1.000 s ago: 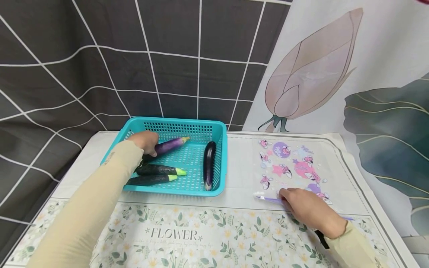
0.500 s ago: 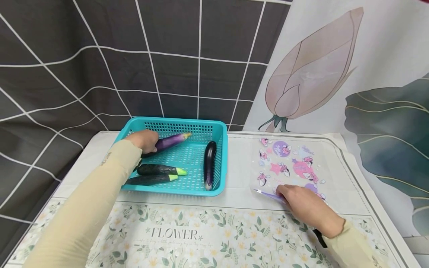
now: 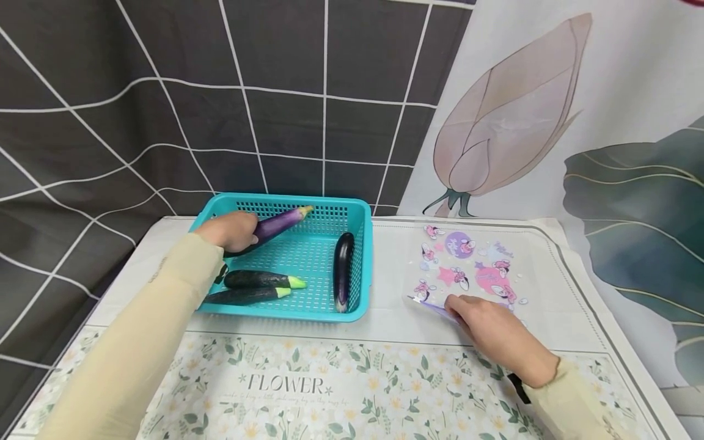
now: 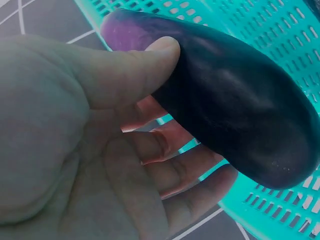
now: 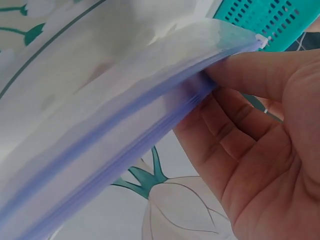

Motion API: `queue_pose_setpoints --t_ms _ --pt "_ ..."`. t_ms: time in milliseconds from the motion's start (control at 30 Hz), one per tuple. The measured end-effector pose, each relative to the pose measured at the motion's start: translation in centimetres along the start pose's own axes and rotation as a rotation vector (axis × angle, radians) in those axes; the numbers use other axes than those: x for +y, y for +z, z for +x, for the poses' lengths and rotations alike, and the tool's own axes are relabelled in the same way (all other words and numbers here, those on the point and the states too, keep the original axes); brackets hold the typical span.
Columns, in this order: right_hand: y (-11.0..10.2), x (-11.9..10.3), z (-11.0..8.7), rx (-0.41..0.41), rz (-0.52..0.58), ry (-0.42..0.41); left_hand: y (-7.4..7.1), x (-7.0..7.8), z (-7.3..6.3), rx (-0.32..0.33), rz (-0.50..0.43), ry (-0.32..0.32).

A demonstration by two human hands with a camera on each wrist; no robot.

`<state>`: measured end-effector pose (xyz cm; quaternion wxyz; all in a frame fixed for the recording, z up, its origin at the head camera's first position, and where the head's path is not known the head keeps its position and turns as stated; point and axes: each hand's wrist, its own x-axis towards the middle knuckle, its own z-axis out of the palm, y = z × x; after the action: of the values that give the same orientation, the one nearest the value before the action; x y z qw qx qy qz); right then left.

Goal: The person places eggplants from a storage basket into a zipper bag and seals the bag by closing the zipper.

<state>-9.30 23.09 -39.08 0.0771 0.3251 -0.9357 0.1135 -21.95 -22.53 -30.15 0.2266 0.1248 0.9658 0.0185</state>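
Observation:
My left hand (image 3: 230,232) grips a purple eggplant (image 3: 276,226) over the left part of the turquoise basket (image 3: 308,317), its pale stem end tilted up to the right. In the left wrist view, the thumb lies across the dark eggplant (image 4: 240,95) and the fingers curl beneath it. Another dark eggplant (image 3: 343,269) lies along the basket's right wall. Two dark, green-tipped vegetables (image 3: 255,280) lie side by side at the front left. At the right, my right hand (image 3: 495,330) pinches the purple zip edge of a clear printed plastic bag (image 3: 459,256). The right wrist view shows the bag's zip strips (image 5: 125,130) slightly parted.
A white tablecloth (image 3: 390,263) with a floral printed panel (image 3: 330,391) covers the table under the basket and bag. Behind stands a dark gridded curtain (image 3: 286,122), with a pale flower-printed cloth (image 3: 511,110) to its right.
My left hand has lifted the eggplant a little, its stem end rising toward the basket's back wall. My right hand has raised the bag's zip edge and drawn it slightly leftward.

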Motion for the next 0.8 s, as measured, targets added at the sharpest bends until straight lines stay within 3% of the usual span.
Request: queue_pose_setpoints --t_ms 267,800 --pt "-0.1 -0.3 0.2 -0.005 -0.007 0.023 0.0 0.1 -0.9 0.043 -0.008 0.033" --pt "0.0 -0.5 0.8 0.029 0.075 0.035 0.3 1.0 -2.8 0.133 -0.1 0.033"
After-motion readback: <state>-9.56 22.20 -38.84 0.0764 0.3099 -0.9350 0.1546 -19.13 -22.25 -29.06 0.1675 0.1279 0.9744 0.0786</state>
